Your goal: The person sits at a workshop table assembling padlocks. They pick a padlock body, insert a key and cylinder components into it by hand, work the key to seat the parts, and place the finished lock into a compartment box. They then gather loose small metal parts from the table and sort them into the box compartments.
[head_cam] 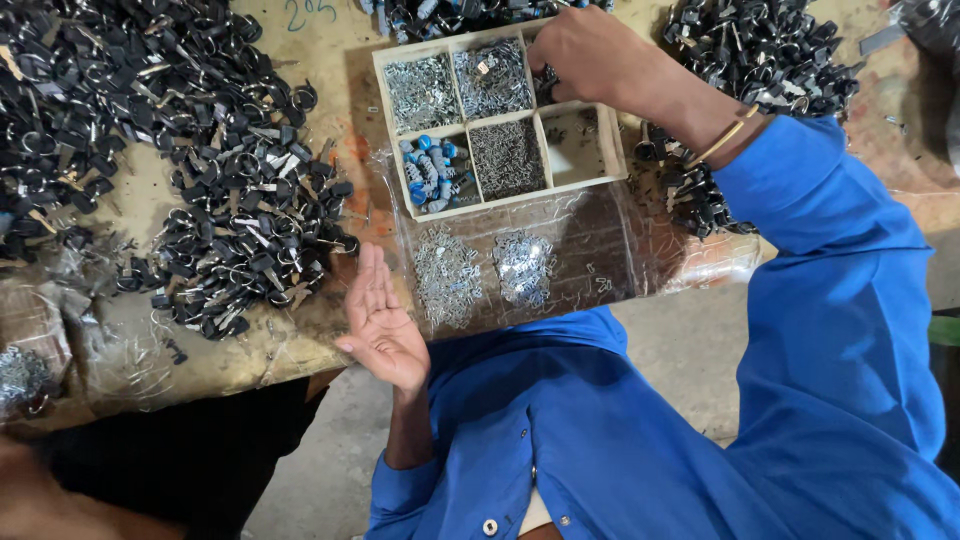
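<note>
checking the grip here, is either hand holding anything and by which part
Left hand lies open, palm up, holding nothing. Right hand reaches into the divided tray; fingertips hidden, so any hold cannot be told.

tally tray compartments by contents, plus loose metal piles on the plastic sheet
Tray compartments with silver metal parts: 3
With blue parts: 1
Nearly empty: 1
Hidden under the right hand: 1
Loose metal piles on the plastic sheet: 2
Total: 6 compartments, 2 piles

Pale six-compartment sorting tray (612,150) — small metal parts inside — flat on the workbench.
</note>
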A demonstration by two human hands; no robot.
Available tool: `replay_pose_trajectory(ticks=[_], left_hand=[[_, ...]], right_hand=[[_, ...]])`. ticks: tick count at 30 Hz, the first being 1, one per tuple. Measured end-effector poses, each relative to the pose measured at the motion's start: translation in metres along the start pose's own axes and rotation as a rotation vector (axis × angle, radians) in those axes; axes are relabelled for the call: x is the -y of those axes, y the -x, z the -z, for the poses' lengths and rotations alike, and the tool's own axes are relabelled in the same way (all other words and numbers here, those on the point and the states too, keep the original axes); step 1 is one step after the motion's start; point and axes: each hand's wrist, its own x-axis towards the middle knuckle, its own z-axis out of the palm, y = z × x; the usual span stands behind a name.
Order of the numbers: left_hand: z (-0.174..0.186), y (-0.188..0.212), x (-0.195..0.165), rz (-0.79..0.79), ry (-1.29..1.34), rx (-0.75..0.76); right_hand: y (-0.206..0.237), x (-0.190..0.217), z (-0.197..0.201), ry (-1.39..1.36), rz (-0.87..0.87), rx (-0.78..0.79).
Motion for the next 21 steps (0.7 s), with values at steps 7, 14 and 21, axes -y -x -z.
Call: replay_pose_trajectory(ticks=[7, 14, 21], left_hand=[[-0.004, 0.006, 0.003, -0.123, -0.033, -0.012], [-0.041, 0.029, 0.010, -0.104, 0.015, 0.185], [-0.083, 0.035, 0.012, 0.175, 0.080, 0.340]], right_hand=[[-0.006, -0.004, -0.002, 0.065, -0.045, -0.012], [-0.003, -0.009, 0.009, -0.156, -0.071, -0.065], [-0.002, -0.006, 0.013, -0.194, -0.097, -0.052]])
